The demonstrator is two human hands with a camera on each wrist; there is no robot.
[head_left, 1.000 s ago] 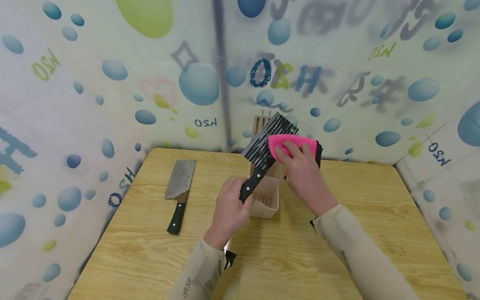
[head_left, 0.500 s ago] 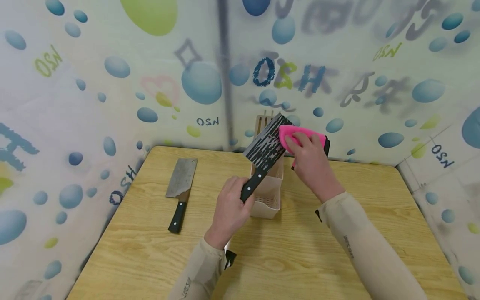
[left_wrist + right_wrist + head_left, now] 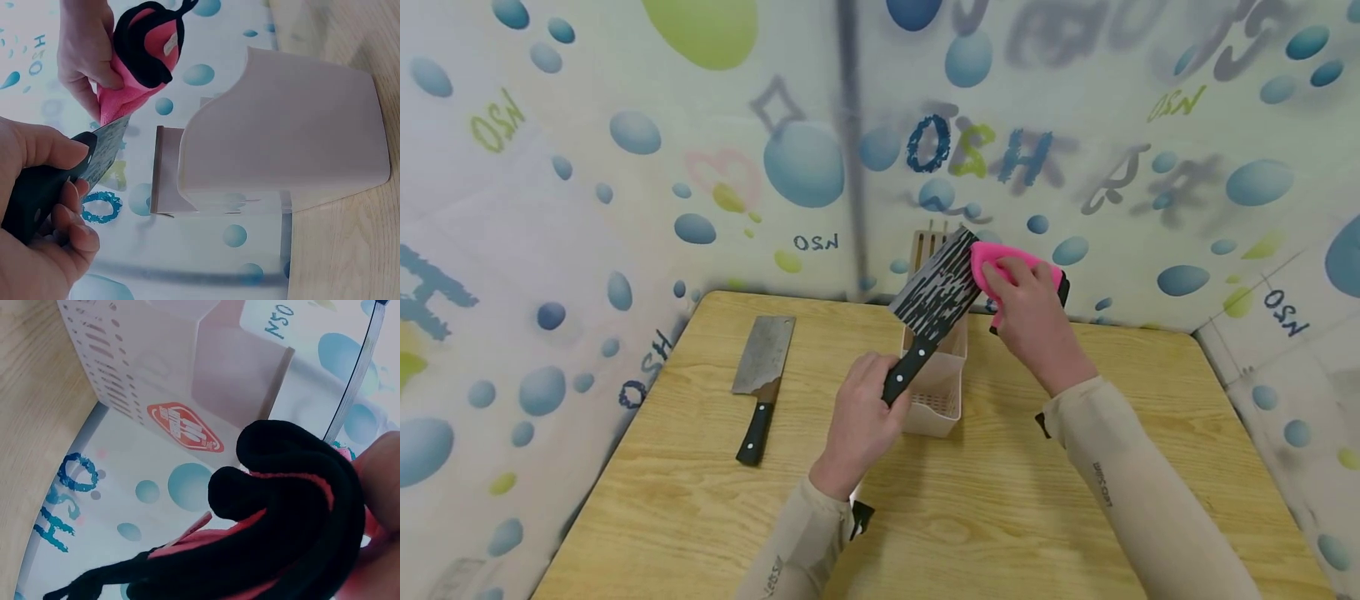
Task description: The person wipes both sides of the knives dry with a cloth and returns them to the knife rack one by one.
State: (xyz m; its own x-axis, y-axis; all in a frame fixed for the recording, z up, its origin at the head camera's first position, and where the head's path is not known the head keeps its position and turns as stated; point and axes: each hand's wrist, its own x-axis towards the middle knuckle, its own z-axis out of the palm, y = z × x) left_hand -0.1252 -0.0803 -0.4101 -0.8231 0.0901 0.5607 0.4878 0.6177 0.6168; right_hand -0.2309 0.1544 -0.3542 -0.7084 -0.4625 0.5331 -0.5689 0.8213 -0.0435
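Note:
My left hand (image 3: 862,417) grips the black riveted handle of a cleaver (image 3: 936,287), its dark-and-silver streaked blade slanting up to the right. In my right hand (image 3: 1037,321) a folded pink cloth (image 3: 996,260) with black edging is pinched against the blade's upper right edge. The left wrist view has the cloth (image 3: 125,94) touching the blade (image 3: 107,150) near its far end. Behind the cleaver, and partly hidden by it, stands a beige knife holder (image 3: 934,412) with a slotted back. The right wrist view shows mostly the folded cloth (image 3: 300,500).
A second cleaver (image 3: 763,358) with a plain grey blade and black handle lies at the left of the wooden table (image 3: 685,500). Patterned wall sheeting (image 3: 715,100) rises behind the table and along both sides. The holder (image 3: 144,350) bears a red label.
My right hand has slid the cloth up and to the right along the blade, from its middle to its upper right edge. The left hand and cleaver have hardly moved.

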